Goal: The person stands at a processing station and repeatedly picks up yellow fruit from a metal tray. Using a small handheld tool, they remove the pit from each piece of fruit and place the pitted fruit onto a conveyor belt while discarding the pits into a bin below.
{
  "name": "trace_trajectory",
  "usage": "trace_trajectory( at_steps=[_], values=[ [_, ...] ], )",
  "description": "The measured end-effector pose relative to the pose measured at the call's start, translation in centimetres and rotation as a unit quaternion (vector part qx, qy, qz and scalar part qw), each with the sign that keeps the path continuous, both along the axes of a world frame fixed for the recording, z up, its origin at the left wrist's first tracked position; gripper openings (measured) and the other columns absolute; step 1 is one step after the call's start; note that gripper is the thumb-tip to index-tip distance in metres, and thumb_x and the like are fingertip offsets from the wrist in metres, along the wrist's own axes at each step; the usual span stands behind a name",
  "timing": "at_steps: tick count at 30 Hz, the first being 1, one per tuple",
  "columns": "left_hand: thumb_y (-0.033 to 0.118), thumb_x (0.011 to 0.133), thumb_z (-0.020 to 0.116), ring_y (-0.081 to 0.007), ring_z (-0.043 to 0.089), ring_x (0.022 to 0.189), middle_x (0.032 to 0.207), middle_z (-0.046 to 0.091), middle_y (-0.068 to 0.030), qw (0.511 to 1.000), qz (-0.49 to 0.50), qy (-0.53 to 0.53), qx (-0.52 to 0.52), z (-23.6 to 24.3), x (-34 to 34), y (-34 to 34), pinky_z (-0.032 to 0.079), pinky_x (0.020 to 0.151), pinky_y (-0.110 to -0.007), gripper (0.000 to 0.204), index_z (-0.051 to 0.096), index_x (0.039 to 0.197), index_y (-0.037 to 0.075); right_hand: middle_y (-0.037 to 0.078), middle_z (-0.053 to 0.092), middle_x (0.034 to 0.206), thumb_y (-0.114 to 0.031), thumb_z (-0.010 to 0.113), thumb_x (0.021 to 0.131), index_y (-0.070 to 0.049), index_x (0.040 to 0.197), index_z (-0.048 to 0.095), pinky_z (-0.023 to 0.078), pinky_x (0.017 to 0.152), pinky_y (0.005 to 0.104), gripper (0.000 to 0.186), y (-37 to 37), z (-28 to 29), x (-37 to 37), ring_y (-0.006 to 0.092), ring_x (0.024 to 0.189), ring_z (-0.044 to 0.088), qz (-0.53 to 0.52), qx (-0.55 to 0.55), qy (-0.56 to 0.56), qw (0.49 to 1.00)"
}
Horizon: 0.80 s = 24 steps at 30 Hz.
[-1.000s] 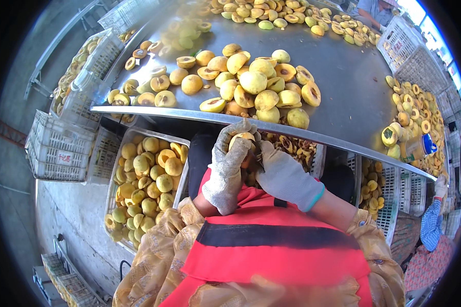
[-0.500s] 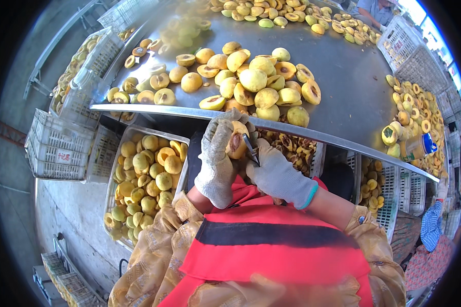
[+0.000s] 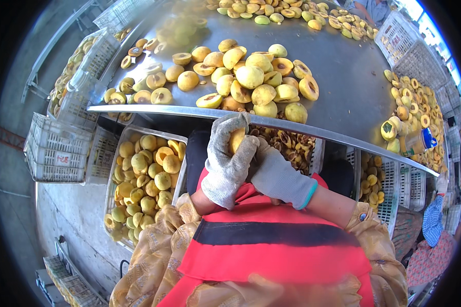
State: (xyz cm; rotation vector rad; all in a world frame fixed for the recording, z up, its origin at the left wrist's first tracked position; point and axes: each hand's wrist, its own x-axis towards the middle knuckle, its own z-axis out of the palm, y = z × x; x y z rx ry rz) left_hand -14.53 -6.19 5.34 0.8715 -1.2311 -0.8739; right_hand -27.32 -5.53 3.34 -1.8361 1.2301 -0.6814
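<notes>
My left hand (image 3: pixel 225 166) is holding a fruit (image 3: pixel 237 139) near the counter (image 3: pixel 348 77); right hand (image 3: pixel 280 174) is touching left, can't tell its grip; slack left grip would be risking a drop into the bin (image 3: pixel 318 154).

The bench (image 3: pixel 343 77) has a grey metal top. The floor (image 3: pixel 69 220) is grey. Bright light (image 3: pixel 430 23) shows upper right.

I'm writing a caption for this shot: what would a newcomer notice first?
Probably the pile of yellow fruit, many pieces halved, on the metal table at upper middle. Next, the red apron with its dark band, low in the middle. Between them, the gloved left hand holds a fruit half-hidden beside the gloved right hand.
</notes>
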Motion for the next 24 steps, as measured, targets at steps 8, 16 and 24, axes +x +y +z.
trace_trajectory(
  at_steps=[8, 16, 24],
  values=[
    [0.035, 0.092, 0.054, -0.0297, 0.062, 0.095, 0.108, 0.061, -0.0157, 0.936, -0.14, 0.284, 0.155, 0.2, 1.1, -0.8, 0.05, 0.086, -0.042, 0.044, 0.053, 0.119, 0.0, 0.007, 0.051, 0.062, -0.013, 0.051, 0.085, -0.002, 0.1, 0.046, 0.042, 0.035, 0.0283, 0.02, 0.3, 8.3, 0.1, 0.0153, 0.041, 0.05, -0.008, 0.393, -0.21, 0.895],
    [0.02, 0.092, 0.057, -0.0225, 0.06, 0.099, 0.113, 0.058, -0.01, 0.854, -0.251, 0.373, 0.262, 1.2, 1.1, -0.5, 0.053, 0.085, -0.039, 0.04, 0.046, 0.127, 0.005, 0.007, 0.055, 0.066, -0.015, 0.054, 0.088, -0.004, 0.091, 0.043, 0.036, 0.032, 0.0246, 0.015, -0.4, 9.1, -1.0, 0.0105, 0.038, 0.045, -0.119, 0.27, -0.201, 0.934],
    [-0.006, 0.079, 0.06, -0.025, 0.058, 0.11, 0.124, 0.052, -0.0123, 0.91, -0.126, 0.317, 0.234, 0.4, 1.7, 0.3, 0.052, 0.093, -0.037, 0.065, 0.038, 0.139, 0.009, 0.005, 0.054, 0.062, -0.015, 0.058, 0.085, -0.007, 0.087, 0.047, 0.036, 0.034, 0.027, 0.014, 1.1, 8.6, -1.5, 0.0108, 0.043, 0.047, -0.067, 0.263, -0.083, 0.959]
  ],
)
